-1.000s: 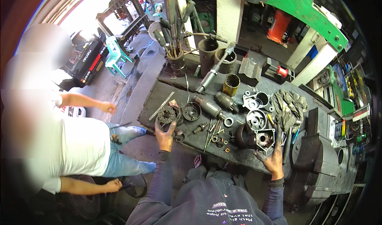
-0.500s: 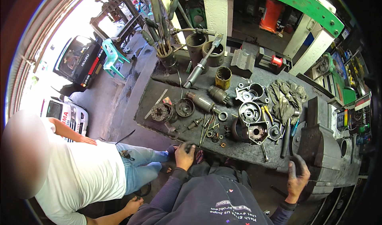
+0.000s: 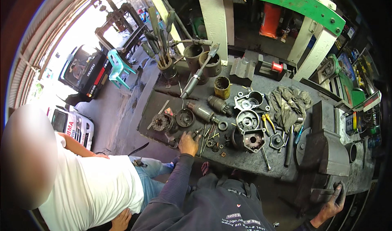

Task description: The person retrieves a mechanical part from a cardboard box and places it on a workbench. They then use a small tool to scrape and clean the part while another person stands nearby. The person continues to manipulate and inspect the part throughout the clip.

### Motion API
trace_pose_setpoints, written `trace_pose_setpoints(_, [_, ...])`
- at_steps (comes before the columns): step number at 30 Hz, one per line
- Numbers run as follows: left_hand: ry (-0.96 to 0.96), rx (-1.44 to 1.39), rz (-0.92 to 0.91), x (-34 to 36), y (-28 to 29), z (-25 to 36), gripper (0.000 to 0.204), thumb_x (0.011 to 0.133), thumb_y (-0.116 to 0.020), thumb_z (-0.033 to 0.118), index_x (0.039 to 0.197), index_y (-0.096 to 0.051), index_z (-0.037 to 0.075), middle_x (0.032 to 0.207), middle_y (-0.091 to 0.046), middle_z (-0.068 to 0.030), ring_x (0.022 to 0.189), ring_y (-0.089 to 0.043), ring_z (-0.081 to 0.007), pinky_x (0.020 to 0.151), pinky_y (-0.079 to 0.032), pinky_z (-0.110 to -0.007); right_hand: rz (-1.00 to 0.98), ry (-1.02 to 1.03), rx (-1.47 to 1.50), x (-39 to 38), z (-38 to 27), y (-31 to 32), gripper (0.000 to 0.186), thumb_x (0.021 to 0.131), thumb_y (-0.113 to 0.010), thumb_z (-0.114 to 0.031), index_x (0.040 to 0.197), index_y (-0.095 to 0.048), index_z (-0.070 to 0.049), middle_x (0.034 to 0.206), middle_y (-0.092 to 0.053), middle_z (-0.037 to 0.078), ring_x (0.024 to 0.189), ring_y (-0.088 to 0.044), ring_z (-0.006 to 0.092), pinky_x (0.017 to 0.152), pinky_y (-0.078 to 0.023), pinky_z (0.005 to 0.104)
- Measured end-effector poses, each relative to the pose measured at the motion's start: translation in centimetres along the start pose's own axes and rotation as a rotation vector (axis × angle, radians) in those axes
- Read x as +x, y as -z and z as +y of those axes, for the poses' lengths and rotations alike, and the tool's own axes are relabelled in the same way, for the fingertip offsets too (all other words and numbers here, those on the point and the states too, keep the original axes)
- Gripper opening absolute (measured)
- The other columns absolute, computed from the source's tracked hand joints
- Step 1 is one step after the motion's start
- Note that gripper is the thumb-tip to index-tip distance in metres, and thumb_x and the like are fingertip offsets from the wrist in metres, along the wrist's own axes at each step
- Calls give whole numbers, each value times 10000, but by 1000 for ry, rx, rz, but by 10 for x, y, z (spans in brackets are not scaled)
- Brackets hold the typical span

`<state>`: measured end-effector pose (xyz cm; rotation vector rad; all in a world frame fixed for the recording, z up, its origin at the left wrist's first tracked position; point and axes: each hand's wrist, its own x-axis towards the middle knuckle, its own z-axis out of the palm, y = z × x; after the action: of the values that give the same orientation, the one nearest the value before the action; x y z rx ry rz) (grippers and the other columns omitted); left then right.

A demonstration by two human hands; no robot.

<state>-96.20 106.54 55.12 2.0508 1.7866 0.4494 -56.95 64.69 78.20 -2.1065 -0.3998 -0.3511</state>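
Note:
My left hand (image 3: 188, 145) reaches over the front edge of the bench, fingers apart. Its fingertips come up against a small dark shaft with a gear end (image 3: 199, 131), which they partly cover. Beside it lie thin rods (image 3: 206, 137), small nuts and washers, and a ring gear (image 3: 222, 125). Behind are a round metal cap (image 3: 185, 117), an armature (image 3: 201, 111) and a brush assembly (image 3: 162, 122). Off to the right, my right hand (image 3: 334, 203) is open beside the lower front of a large bench vise (image 3: 328, 153), holding nothing I can see.
Metal housings (image 3: 248, 120), yellow-handled pliers (image 3: 268, 122), a grey rag (image 3: 288, 104) and a hammer handle (image 3: 289, 147) lie on the bench (image 3: 261, 165). Tool-filled cans (image 3: 167, 69) stand behind. A person in a white shirt (image 3: 98, 180) stands close on my left.
My left hand has moved forward from the bench edge to the small shaft. My right hand has shifted right and lower, nearer the vise's front. The view has turned slightly.

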Motion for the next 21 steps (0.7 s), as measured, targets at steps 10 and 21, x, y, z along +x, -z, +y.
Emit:
trace_pose_setpoints(10, [-127, 139, 224, -8, -7, -4, 423, 910, -769, 321, 1180, -692, 4, 1145, -663, -221, 1102, -640, -437, 923, -525, -510, 102, 93, -139, 17, 16, 13, 336, 1079, -635, -208, 1252, -713, 69, 1195, -747, 177, 1078, -690, 235, 980, -531, 369])
trace_pose_setpoints(21, [17, 114, 129, -22, -11, -3, 566, 906, -796, 329, 1354, -644, 20, 1396, -588, -315, 1288, -575, -460, 1082, -482, -480, 120, 122, -390, 90, 122, 70, 590, 1072, -618, -431, 1406, -612, 55, 1422, -628, 228, 1292, -596, 338, 1110, -438, 420])
